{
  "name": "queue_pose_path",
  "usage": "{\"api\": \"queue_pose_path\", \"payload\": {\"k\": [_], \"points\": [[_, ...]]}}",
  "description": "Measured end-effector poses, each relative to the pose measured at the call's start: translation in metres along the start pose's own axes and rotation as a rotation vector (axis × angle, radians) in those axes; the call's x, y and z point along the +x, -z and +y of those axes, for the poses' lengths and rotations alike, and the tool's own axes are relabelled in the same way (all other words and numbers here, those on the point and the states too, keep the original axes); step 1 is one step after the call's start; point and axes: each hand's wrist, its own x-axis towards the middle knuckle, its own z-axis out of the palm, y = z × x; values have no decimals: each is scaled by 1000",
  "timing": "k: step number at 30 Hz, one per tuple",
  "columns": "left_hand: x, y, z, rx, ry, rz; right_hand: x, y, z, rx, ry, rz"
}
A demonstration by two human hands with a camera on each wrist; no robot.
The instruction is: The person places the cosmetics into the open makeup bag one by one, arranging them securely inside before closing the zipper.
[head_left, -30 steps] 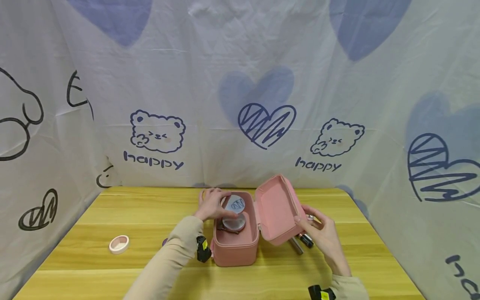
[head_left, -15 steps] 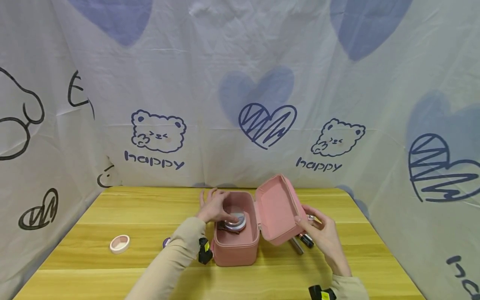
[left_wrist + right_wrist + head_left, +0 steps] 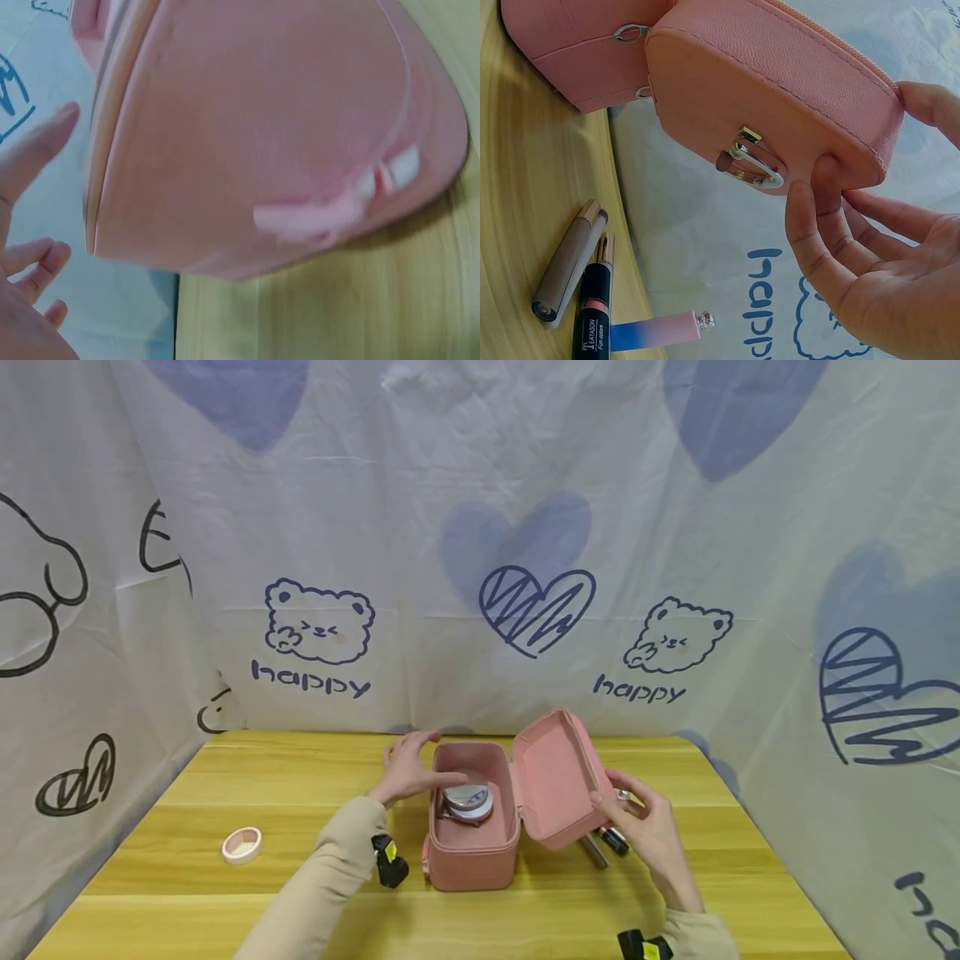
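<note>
Plainly, the relation that matters runs between the left thumb and the two round discs [image 3: 468,806] lying one on the other inside the pink case [image 3: 472,870]. In the head view they sit low within its walls, in the left part of the floor, just to the right of and below the left hand [image 3: 408,770]. Its thumb reaches across the left wall over the discs, while the other fingers stand outside, beyond that wall. Thumb and fingers are spread well apart with nothing between them; the left wrist view puts the thumb tip above the rim, apart from it. Being round, the discs show no long axis; the case's mouth seems longer from front to back. The left hand is clearly the nearer one.

The right hand [image 3: 651,831] is well apart from the discs, at the far end of the lid [image 3: 558,781], which leans out to the right from its hinge. Its fingers pinch the lid, thumb at the zipped edge, the others against the outer face. Below the lid, on the table [image 3: 315,914], lie a beige tube [image 3: 566,262], a black tube [image 3: 594,307] and a pink-and-blue tube [image 3: 660,331].
</note>
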Motion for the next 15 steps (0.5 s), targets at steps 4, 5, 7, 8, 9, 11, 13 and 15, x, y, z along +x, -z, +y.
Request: {"api": "queue_pose_path", "payload": {"k": [4,5,7,8,9,11,13,15], "points": [[-4,9,-10,-93,10,8,0,0,1,-1,1,2],[-5,12,-13,-109,9,9,0,0,1,-2,2,2],[-7,18,-17,-137,-6,11,0,0,1,-3,8,3],[-8,21,-19,-150,-12,10,1,0,1,-4,12,3],[-9,24,-22,-163,-18,9,1,0,1,-3,14,3],[-12,30,-26,-192,-28,-3,1,0,1,-1,18,3],[-16,36,-32,-217,-32,-12,1,-1,1,1,18,2],[-19,43,-38,-230,-38,-18,1,-1,2,1,16,3]]}}
